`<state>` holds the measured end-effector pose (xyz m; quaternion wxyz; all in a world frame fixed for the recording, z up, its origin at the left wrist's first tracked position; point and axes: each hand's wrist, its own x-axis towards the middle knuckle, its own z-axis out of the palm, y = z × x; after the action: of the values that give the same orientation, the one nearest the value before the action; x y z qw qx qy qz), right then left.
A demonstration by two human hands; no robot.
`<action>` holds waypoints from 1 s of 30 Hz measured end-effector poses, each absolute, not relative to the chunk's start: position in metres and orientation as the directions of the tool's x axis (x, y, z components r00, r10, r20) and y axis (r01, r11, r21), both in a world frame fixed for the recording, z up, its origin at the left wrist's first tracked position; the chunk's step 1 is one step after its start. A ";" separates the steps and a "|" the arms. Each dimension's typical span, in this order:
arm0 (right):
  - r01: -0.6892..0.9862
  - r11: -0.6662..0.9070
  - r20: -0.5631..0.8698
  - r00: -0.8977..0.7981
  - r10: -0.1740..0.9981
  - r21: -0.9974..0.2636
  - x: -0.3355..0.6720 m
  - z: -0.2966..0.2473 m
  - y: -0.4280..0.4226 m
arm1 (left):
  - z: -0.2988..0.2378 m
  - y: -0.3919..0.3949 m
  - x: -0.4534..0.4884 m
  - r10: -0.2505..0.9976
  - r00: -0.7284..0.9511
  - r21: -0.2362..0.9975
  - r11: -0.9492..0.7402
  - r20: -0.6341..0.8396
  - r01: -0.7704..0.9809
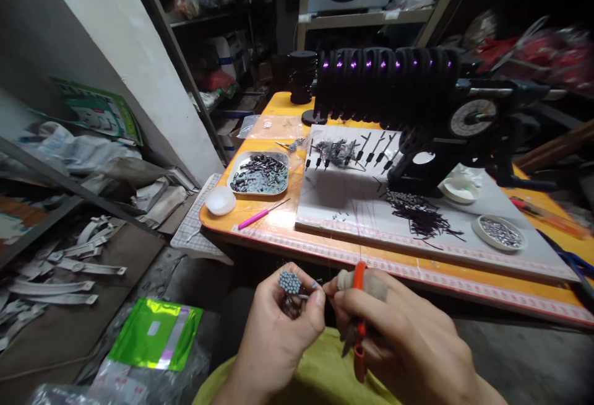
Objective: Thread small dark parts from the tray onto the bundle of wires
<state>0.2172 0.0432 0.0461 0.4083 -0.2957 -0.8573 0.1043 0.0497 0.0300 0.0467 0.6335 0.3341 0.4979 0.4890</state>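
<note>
My left hand (278,324) is closed round a bundle of small grey metal-tipped pieces (290,282), held upright between thumb and fingers. My right hand (399,337) is closed on a red-handled tool (359,318), its index finger wrapped in tan tape, its fingertips touching the left hand's thumb. Both hands are low in front of the orange table (417,269), above my yellow-green lap.
On the table lie a white board (334,200) with dark loose pieces (422,216), a tray of black parts (260,174), a white cup (220,200), a pink stick (260,214), round dishes (500,232) and a black machine with purple lights (385,83). A green packet (155,334) lies at the left, below the table.
</note>
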 end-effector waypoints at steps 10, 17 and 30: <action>0.485 0.791 0.659 -0.463 0.593 -0.371 0.219 0.042 0.045 | 0.042 0.036 0.044 0.955 0.128 0.953 0.281 -0.266 -0.111; 0.443 0.546 0.556 -0.122 0.822 -0.711 0.225 0.047 0.046 | 0.038 0.036 0.039 0.945 0.078 0.910 0.327 -0.317 -0.254; 0.199 0.219 0.257 0.192 0.947 -0.955 0.250 0.066 0.053 | 0.043 0.049 0.037 0.934 -0.075 0.768 0.239 -0.349 -0.594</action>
<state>0.2497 0.0535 0.0663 0.5621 -0.5292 -0.5417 0.3325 0.0369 0.0488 0.0432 0.6523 0.1930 0.4406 0.5858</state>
